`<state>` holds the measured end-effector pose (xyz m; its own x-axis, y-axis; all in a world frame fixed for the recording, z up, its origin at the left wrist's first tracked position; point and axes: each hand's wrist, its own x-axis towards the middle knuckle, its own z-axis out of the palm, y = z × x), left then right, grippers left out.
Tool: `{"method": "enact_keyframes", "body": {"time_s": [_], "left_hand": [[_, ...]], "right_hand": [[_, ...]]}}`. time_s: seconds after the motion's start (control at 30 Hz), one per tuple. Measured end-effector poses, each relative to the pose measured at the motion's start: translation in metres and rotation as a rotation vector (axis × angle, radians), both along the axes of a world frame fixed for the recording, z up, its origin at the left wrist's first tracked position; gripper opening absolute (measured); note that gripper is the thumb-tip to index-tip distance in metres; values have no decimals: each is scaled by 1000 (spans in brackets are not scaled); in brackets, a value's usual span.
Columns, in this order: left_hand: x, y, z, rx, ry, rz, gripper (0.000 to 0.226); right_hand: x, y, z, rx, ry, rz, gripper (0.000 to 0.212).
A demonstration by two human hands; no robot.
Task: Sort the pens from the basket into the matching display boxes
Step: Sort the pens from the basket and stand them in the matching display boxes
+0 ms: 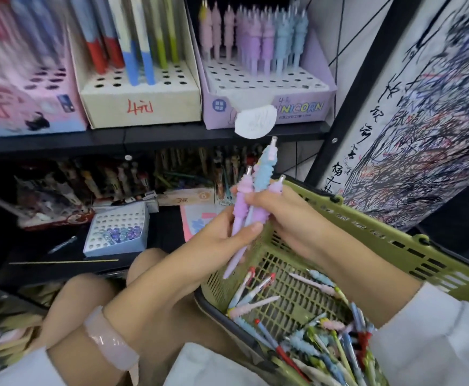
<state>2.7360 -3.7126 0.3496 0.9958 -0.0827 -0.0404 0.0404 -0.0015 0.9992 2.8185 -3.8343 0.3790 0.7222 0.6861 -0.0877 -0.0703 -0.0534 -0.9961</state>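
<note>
Both hands, left hand [222, 235] and right hand [286, 215], grip a bunch of pastel pens [255, 188] above the green basket's [411, 246] left edge. The purple box [266, 107] on the shelf reads "NICORN"; the cream box [141, 107] has red handwriting, maybe "4元".

Pink box [24, 87] blurred, cut off at left edge. Pen [238, 215] middles hidden behind fingers [251, 228]. Basket [394, 238] cropped at bottom edge.
</note>
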Motion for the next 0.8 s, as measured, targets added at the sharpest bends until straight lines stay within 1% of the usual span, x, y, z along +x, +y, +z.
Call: {"method": "enact_keyframes", "body": {"time_s": [0.07,0.13,0.2,0.27,0.3,0.37,0.43,0.5,0.57,0.63,0.73,0.8], "left_hand": [[-5,11,4,-6,-27,37,14],[-9,19,7,-50,-37,85,33],[-11,28,13,-94,-25,170,45],[-12,38,19,-94,-35,261,47],[-12,43,23,-88,-58,307,46],[-12,52,31,-75,-122,384,52],[-11,62,41,-73,-182,454,55],[-9,72,50,-61,-211,497,55],[-7,80,57,-37,-218,529,55],[-5,85,62,-12,-209,561,47],[-2,94,66,75,-183,623,44],[1,100,67,43,-164,629,40]], "right_hand": [[-3,11,8,-5,-21,33,12],[-5,22,16,3,-21,72,13],[-7,35,25,5,-33,119,15],[-11,51,34,-5,-84,134,14],[-12,59,38,-4,-116,109,18],[-13,74,44,24,-182,5,21],[-13,85,50,87,-212,-64,19],[-13,92,57,139,-232,-91,14],[-11,98,63,165,-270,-109,8],[-7,104,69,173,-301,-116,6],[6,108,84,193,-365,-157,10],[23,106,102,196,-457,-248,14]]}}
